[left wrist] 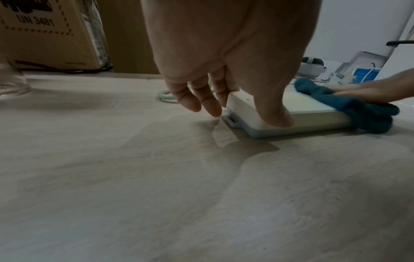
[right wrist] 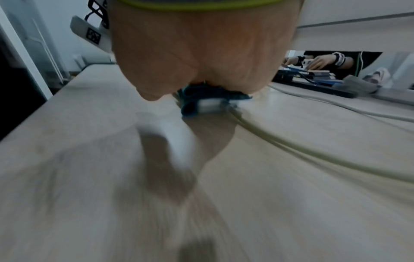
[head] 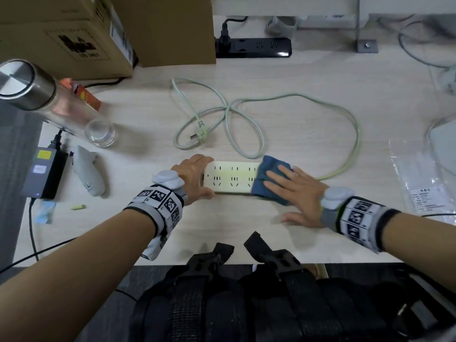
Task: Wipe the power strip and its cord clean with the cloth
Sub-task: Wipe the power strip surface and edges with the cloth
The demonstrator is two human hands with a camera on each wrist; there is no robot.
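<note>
A white power strip (head: 232,177) lies flat on the desk near the front edge. My left hand (head: 201,177) grips its left end, thumb (left wrist: 275,113) on the near side and fingers on the far side. My right hand (head: 288,188) presses a folded blue cloth (head: 267,180) flat onto the strip's right end with straight fingers. The pale green cord (head: 246,107) leaves the right end and loops over the desk behind to its plug (head: 198,133). In the right wrist view the cloth (right wrist: 201,99) drapes over the strip's end (right wrist: 210,106), with the cord (right wrist: 313,150) trailing right.
A black power strip (head: 254,48) and cardboard boxes (head: 61,33) stand at the back. A glass bottle with a steel lid (head: 49,102), a power adapter (head: 44,174) and a white device (head: 88,174) sit at left. A plastic bag (head: 419,181) lies at right.
</note>
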